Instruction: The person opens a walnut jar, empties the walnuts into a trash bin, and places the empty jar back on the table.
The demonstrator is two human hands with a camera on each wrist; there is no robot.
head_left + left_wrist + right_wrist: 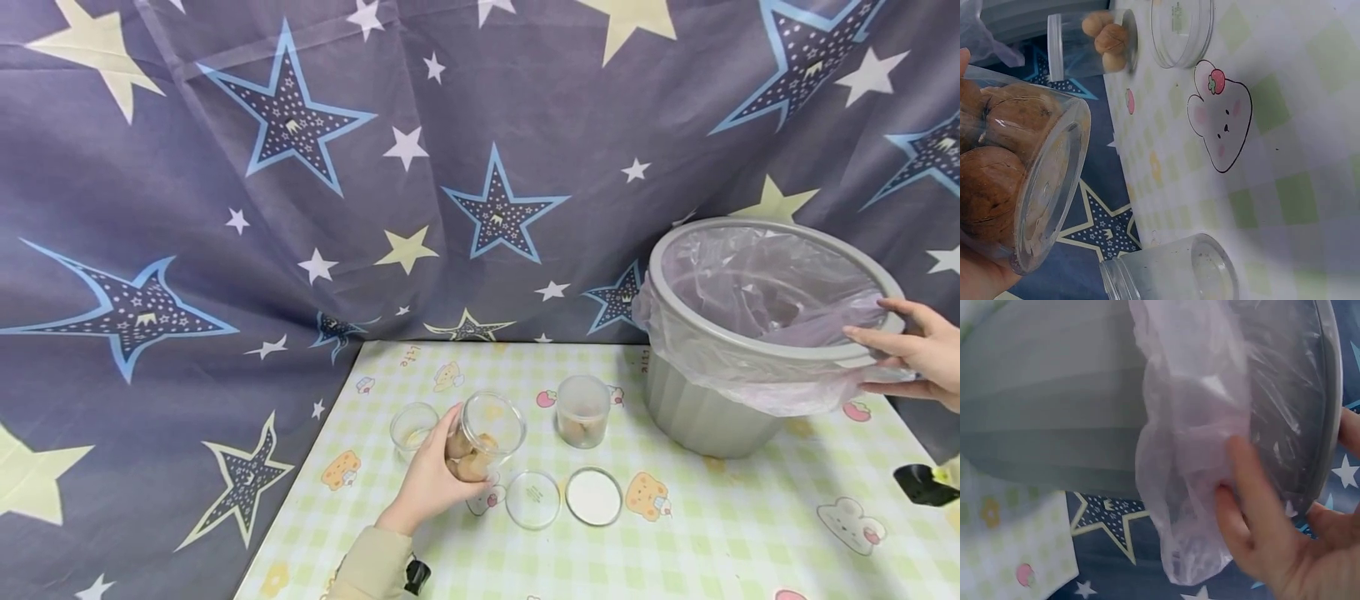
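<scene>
My left hand (435,483) grips a clear plastic jar (501,421) above the table, its mouth uncovered. Brown walnuts (991,194) show through the jar's wall in the left wrist view. My right hand (926,350) holds the near right rim of a grey trash bin (697,408), fingers over a thin, pinkish bag (1194,450) that lines the bin and folds down outside. Part of the hand's thumb side is cut off in the right wrist view.
Left of the held jar stands another clear jar (405,421). A third jar (583,396), holding several walnuts, stands left of the bin. A clear lid (533,500) and a white round lid (593,497) lie on the checked tablecloth (697,533). Star-patterned cloth (525,100) hangs behind.
</scene>
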